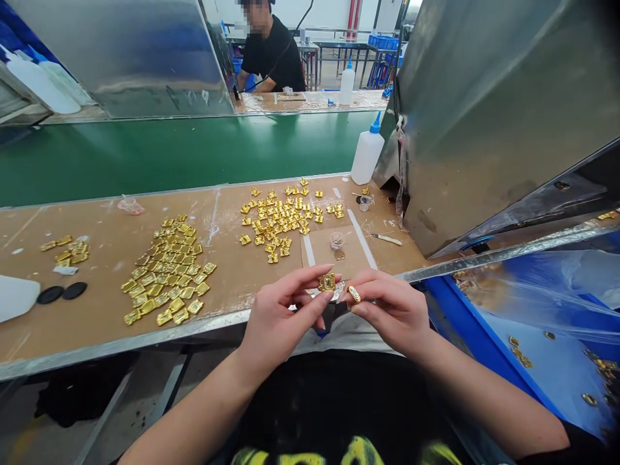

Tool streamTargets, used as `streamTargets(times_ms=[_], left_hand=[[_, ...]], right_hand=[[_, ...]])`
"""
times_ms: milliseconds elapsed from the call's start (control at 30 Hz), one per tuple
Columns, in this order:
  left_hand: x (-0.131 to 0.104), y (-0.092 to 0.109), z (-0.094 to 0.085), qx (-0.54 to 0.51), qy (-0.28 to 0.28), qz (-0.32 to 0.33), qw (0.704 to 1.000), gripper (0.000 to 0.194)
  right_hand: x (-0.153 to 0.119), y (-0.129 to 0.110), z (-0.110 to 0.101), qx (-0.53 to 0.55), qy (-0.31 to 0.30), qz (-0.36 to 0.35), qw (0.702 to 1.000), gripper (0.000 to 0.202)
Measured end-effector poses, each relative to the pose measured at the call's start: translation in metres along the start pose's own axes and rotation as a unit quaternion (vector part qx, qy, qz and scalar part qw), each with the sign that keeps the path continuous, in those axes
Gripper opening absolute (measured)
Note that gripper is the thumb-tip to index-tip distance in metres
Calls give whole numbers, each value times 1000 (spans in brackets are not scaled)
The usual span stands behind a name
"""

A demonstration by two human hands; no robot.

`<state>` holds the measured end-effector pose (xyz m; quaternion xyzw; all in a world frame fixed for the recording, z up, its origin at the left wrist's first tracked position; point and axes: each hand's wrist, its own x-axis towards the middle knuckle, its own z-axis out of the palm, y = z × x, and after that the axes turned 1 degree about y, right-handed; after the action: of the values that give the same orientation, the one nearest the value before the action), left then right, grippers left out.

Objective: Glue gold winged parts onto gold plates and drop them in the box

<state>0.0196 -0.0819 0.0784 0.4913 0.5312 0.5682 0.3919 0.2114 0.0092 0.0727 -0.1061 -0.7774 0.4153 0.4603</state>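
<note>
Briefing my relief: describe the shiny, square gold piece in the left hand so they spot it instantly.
Start at the long brown worktop; find the left hand at its near edge. Pinched there is the shiny, square gold piece. Its squared outline sets it apart from the small oval gold piece in the right hand.

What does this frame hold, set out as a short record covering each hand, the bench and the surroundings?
Left hand: pinching a squarish gold piece
Right hand: pinching a small oval piece
Bench, left and middle: loose gold pieces in separate groups
Bench, right: white bottle with blue cap, small clear cup, slim pale-handled tool
Beyond bench: green surface, then a person in a dark top
Right of person's lap: blue bin containing gold pieces and clear plastic
</note>
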Motion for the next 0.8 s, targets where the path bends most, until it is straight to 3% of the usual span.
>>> streamTargets(times_ms=[133, 267, 467, 567, 800], left_hand=[[1, -3, -2, -5, -9, -17, 1000, 31], [3, -6, -5, -13, -22, -40, 999, 30], [6, -8, -12, 40, -62, -48, 996, 29], [6, -8, -14, 69, -72, -49, 994, 31], [5, -15, -12, 9, -69, -109, 992, 35]], right_hand=[[-1, 0, 3, 43, -12, 36, 998, 7], [4, 1, -3, -25, -39, 35, 998, 6], [18, -1, -27, -193, -169, -49, 965, 14], [26, -1, -34, -211, -216, -64, 951, 12], [20, 13, -32, -86, -121, 43, 988, 4]])
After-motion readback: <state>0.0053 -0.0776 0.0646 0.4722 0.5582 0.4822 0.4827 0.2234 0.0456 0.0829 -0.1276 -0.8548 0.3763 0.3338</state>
